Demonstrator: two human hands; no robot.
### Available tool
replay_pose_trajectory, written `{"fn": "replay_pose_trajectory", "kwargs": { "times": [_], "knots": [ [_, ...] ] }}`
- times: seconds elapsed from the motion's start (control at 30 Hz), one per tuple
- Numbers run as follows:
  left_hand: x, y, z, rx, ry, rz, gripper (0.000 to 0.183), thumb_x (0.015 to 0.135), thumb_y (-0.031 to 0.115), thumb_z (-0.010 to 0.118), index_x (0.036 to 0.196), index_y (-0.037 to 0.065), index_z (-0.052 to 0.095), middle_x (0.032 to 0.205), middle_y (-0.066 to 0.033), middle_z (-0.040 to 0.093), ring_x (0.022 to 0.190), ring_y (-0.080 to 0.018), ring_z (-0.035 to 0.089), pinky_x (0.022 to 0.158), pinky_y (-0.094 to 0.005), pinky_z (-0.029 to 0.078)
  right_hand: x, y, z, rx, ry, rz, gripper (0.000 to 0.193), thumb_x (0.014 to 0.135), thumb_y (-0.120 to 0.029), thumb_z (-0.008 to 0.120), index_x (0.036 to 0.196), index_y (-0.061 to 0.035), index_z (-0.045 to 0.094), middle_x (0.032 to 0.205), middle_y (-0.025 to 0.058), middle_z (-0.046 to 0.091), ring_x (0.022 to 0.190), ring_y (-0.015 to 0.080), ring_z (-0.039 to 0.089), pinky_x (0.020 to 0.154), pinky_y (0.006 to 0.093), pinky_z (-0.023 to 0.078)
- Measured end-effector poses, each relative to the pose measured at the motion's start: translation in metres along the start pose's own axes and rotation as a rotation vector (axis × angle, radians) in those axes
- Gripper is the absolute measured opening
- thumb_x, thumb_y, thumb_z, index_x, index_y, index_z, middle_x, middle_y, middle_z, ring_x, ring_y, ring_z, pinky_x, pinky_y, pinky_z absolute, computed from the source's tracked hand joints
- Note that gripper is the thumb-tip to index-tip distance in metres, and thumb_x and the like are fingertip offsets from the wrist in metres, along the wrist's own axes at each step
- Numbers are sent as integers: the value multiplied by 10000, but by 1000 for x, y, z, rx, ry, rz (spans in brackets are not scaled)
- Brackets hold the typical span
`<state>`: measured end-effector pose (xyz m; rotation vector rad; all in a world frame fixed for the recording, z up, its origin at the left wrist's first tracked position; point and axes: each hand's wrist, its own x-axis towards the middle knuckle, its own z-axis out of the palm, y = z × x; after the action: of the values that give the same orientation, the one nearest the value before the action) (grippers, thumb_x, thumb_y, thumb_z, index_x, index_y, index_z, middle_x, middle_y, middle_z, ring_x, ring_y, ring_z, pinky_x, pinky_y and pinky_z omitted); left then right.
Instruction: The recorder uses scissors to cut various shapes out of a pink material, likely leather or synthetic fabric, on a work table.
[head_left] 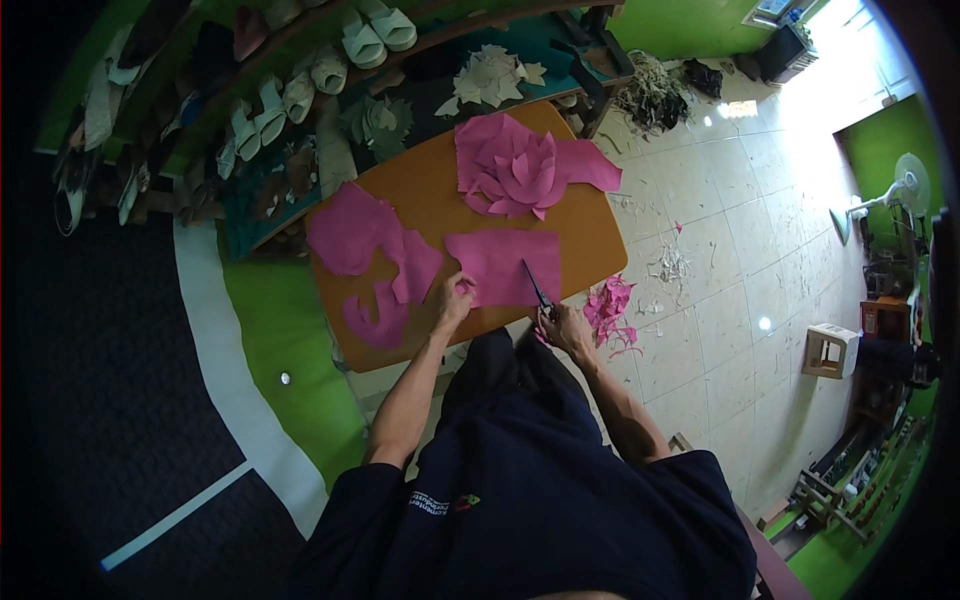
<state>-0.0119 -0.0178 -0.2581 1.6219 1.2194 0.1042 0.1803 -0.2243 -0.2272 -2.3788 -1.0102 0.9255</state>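
A pink sheet (490, 255), leather-like or fabric, lies on the brown table (420, 190) in front of me. My left hand (457, 297) is closed in a pinch at its lower left edge. In my right hand (567, 330) are dark scissors (541, 288), with the blades over the right part of the sheet, pointing away from me. Whether the blades are apart is too small to tell. Irregular pink pieces (350, 230) lie to the left, and a curved pink offcut (375, 318) is below them. Petal-shaped pink pieces (520, 170) are piled at the far side.
Pink scraps (608, 305) and pale trimmings (670, 265) litter the tiled floor right of the table. Racks of sandals (270, 110) stand at the far left. Beyond the table are cream cut pieces (490, 75). A white fan (905, 185) and a stool (830, 350) are at the right.
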Motion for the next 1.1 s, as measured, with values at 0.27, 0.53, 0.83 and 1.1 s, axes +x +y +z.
{"fn": "replay_pose_trajectory", "kwargs": {
  "times": [0.27, 0.53, 0.83, 1.1],
  "knots": [
    [-25, -6, 45, -919, -128, -244, 494, 805, -15, 726, 1281, 99, 659, 1265, -130, 616, 1097, -223, 621, 937, -318, 529, -65, -23, -39, 371, -159, 124, 566, 805, -556, 735, 800, 8, 685, 668, 165, 646, 609, 262, 619, 590, 402, 431],
    [-62, 16, 84, -946, -18, -214, 587, 794, -50, 742, 1350, 65, 591, 1119, -88, 690, 984, -157, 663, 934, -271, 524, -90, -7, -28, 422, -486, 271, 911, 854, -774, 473, 1068, 87, 679, 936, 230, 698, 940, 323, 672, 846, 408, 486],
    [-77, 7, 90, -929, 1, -167, 559, 768, -7, 776, 1305, 65, 635, 1196, -80, 660, 1069, -160, 615, 1000, -282, 458, -68, -7, -18, 553, -420, 281, 907, 808, -780, 548, 982, 99, 684, 798, 153, 661, 755, 243, 630, 703, 385, 480],
    [-79, -4, 82, -974, -25, -232, 560, 754, 29, 815, 1285, 92, 649, 1149, -86, 679, 1023, -163, 641, 936, -287, 517, -68, 8, -1, 491, -485, 436, 713, 853, -606, 639, 1131, 50, 658, 759, 120, 634, 654, 220, 599, 603, 388, 461]
  ]
}}
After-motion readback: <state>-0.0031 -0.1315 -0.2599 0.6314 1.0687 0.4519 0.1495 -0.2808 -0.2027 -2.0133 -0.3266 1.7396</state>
